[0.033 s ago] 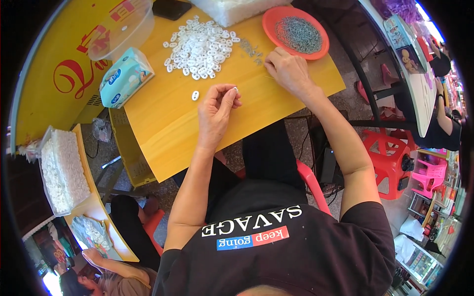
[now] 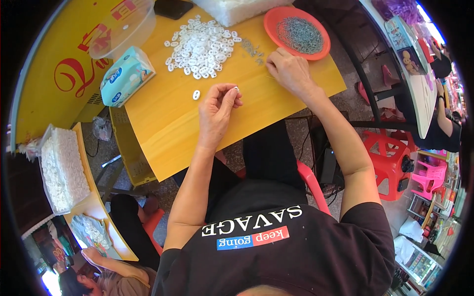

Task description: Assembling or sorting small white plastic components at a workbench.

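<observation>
My left hand is closed above the table's middle, thumb and forefinger pinching a small white plastic piece; only its tip shows. To the left of that hand lies a single oval white piece with two dark holes. A heap of such white pieces spreads farther back. My right hand rests low over the tabletop with curled fingers, beside a few loose grey screws. Whatever is between its fingertips is hidden. Just behind it, a red-orange plate holds many small grey screws.
A blue tissue pack and a clear plastic tub stand at the yellow table's left. A black phone and a white bag sit at the back. People work at side tables; a red stool stands right.
</observation>
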The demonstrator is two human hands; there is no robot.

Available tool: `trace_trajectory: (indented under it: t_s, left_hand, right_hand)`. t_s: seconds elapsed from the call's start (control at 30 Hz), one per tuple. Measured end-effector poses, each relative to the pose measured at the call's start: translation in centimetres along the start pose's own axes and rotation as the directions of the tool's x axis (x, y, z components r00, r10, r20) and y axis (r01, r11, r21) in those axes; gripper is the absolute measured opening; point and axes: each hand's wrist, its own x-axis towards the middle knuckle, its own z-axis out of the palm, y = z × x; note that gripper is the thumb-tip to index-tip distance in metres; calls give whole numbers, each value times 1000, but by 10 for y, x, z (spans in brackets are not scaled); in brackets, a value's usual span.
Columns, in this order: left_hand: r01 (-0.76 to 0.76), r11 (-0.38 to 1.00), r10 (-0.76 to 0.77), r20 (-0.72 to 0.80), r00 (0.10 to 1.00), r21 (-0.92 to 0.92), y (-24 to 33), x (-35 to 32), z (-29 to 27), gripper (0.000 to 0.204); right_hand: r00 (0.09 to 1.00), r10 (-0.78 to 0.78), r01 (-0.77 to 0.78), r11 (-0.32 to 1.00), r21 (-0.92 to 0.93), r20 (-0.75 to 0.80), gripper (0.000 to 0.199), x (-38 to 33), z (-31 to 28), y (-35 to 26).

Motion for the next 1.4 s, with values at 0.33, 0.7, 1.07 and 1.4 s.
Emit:
trace_trajectory:
  t_s: [0.33, 0.7, 1.07, 1.4]
  left_hand:
    - [41, 975, -45, -13, 999, -219, 4, 9, -9, 16]
    - [47, 962, -51, -8, 999, -268, 8, 6, -9, 17]
    - [5, 978, -9, -16, 1000, -210, 6, 7, -8, 16]
    - [-19, 981, 14, -25, 1000, -195, 3, 7, -9, 15]
  right_hand:
    - [962, 256, -248, 671, 699, 95, 19, -1, -23, -41]
    - [879, 249, -422, 9, 907, 407, 20, -4, 2, -86]
    - [881, 250, -401, -54, 915, 401, 19, -9, 13, -90]
    - [901, 282, -359, 53, 932, 331, 18, -12, 18, -94]
